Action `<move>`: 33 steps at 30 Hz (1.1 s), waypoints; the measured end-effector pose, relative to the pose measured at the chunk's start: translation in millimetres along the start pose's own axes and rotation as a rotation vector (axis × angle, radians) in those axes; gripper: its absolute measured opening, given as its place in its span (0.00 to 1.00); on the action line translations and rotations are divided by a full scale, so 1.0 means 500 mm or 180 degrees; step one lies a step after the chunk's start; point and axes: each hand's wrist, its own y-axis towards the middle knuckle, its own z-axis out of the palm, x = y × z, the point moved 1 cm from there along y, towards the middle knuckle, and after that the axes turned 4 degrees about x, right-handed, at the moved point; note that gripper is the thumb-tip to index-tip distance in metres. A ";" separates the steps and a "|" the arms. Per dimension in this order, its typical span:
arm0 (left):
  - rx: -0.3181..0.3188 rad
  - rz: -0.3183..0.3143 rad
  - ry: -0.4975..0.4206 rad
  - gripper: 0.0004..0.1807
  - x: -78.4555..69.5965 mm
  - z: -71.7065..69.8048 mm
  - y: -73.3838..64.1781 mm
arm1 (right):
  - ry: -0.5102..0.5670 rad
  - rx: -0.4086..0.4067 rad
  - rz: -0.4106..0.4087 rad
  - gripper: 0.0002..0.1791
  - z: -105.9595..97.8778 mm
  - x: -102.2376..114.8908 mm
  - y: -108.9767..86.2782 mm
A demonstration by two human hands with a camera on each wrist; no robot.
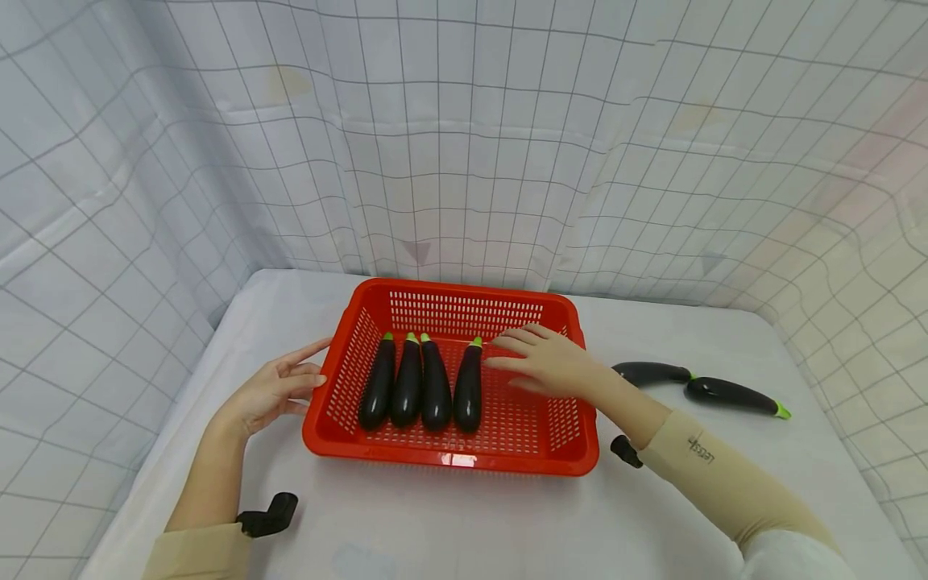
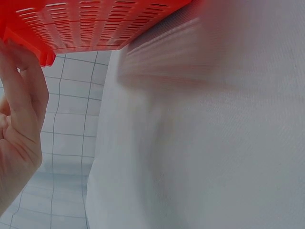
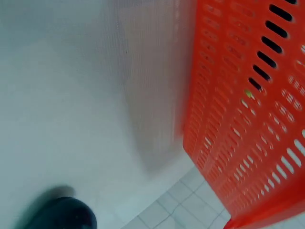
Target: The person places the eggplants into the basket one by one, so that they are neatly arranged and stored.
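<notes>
A red plastic basket [image 1: 449, 461] with slotted walls stands on the white-covered table. Inside, several dark eggplants [image 1: 467, 391] with green stem ends lie side by side in its left and middle part. My left hand [image 1: 271, 391] is at the basket's left rim, its fingertips against the outer side; the left wrist view shows those fingers [image 2: 35, 88] bent up to the red edge. Over the right part of the basket reaches my right hand [image 1: 544, 360], fingers extended toward the rightmost eggplant, holding nothing. The right wrist view shows the basket's outer wall [image 3: 248, 119], with the hand hidden.
Two more eggplants, one nearer [image 1: 648, 373] and one farther right [image 1: 732, 395], lie on the table right of the basket, beside my right forearm. A white grid-patterned curtain [image 1: 464, 161] closes off the back and sides. Black wrist-camera mounts [image 1: 268, 515] stick out from the wrists.
</notes>
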 end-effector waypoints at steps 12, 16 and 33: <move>-0.0017 0.0001 0.0004 0.34 0.002 -0.002 0.001 | 0.0102 -0.0769 0.0578 0.30 -0.014 -0.041 -0.093; -0.0019 -0.0002 0.0012 0.34 0.003 -0.002 0.001 | 0.0133 -0.0827 0.0900 0.29 -0.012 -0.054 -0.133; -0.0032 -0.0026 0.0010 0.34 0.001 0.000 0.001 | 0.0490 -0.0385 0.2032 0.26 0.066 -0.065 -0.278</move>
